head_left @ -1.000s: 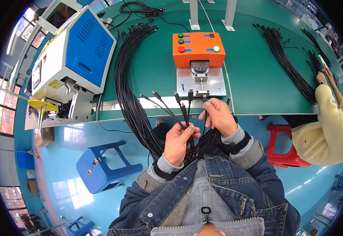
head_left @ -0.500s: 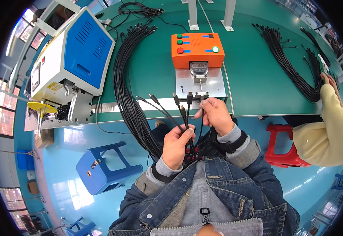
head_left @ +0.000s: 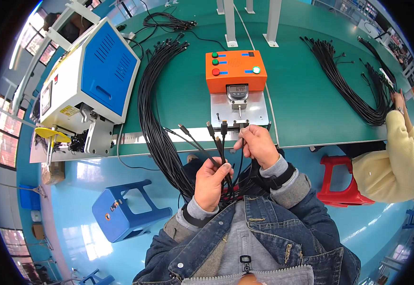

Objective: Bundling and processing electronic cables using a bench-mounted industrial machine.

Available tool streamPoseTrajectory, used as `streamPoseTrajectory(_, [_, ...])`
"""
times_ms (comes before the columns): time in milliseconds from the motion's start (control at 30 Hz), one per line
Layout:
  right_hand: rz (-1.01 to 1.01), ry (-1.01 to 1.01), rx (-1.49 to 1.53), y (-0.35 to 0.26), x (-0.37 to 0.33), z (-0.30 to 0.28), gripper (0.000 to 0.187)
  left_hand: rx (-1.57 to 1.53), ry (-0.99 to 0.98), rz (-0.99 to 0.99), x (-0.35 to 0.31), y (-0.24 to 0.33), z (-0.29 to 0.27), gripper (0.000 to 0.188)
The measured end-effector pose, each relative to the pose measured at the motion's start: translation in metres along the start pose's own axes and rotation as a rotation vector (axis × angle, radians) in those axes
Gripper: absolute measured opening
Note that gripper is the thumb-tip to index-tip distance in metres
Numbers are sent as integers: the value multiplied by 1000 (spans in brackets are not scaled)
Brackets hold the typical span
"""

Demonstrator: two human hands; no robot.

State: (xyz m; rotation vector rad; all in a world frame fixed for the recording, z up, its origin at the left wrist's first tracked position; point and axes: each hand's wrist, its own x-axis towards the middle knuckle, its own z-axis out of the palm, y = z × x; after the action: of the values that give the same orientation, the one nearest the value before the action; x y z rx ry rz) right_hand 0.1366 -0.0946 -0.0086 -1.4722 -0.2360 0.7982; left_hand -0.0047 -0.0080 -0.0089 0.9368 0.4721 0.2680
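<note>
My left hand [head_left: 210, 184] is closed around several black cables [head_left: 221, 148], whose plug ends fan out above the thumb toward the table's edge. Between the thumb and fingers of my right hand [head_left: 261, 146] a single black cable [head_left: 243, 127] is pinched. Its plug end is at the front of a silver metal plate [head_left: 255, 110]; whether it sits in the small fixture there, I cannot tell. Above that plate a round digital gauge [head_left: 237, 91] with a vertical probe is mounted on an orange box [head_left: 235, 71] with green and red buttons, one white button lit.
A thick bundle of black cables [head_left: 151, 104] hangs over the table edge at left, beside a blue and white machine [head_left: 107, 76]. More cable bundles [head_left: 344, 85] lie at right, near a person in a yellow sleeve [head_left: 394, 142]. Blue [head_left: 121, 209] and red [head_left: 335, 183] stools stand on the floor.
The gauge's displayed reading differs. The view has tilted slightly, so the table sits lower in it. Both hands keep their grips, and the person at right has moved an arm.
</note>
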Motion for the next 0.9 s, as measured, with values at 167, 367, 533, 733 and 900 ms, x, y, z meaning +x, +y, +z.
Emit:
streamPoseTrajectory(167, [1, -6, -3, 1, 0, 0, 22, 18, 2, -17, 1, -1, -1, 11])
streamPoseTrajectory(367, [-39, 26, -25, 1, -2, 1, 19, 32, -25, -35, -1, 0, 0, 11])
streamPoseTrajectory(533, [-27, 19, -6, 0, -3, 1, 19, 23, -15, -43, -2, 0, 2, 11])
streamPoseTrajectory(733, [-13, -4, -43, 3, -10, 1, 20, 12, -9, -32, -2, 1, 4, 10])
streamPoseTrajectory(900, [-22, -2, -36, 6, -9, -1, 20, 32, -42, -28, -4, -1, 1, 11])
